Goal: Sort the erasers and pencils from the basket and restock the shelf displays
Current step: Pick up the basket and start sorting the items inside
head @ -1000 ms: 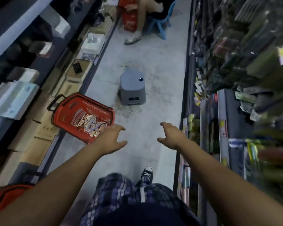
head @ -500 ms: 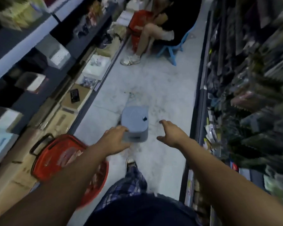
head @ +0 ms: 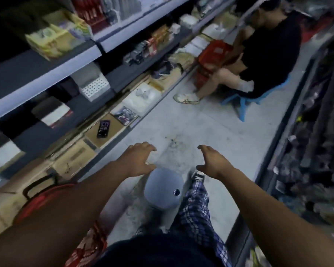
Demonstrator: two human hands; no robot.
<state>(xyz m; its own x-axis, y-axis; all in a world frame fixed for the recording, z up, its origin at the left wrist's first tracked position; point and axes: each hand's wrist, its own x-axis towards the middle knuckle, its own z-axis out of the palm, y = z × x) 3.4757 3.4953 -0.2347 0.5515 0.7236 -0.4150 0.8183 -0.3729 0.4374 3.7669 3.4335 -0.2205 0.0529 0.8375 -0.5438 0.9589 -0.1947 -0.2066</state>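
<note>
red basket (head: 39, 201) behind left forearm (head: 75, 201), handle (head: 40, 181) toward shelves (head: 46, 74)

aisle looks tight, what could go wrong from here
Tripping looks likeliest: the grey step stool sits right beside the wearer's shoe. The red basket lies on the floor at the left, partly hidden, easy to kick and spill. Further up, a seated person narrows the aisle.

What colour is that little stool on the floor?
The stool is pale grey-blue, shown best in the head view.
</note>
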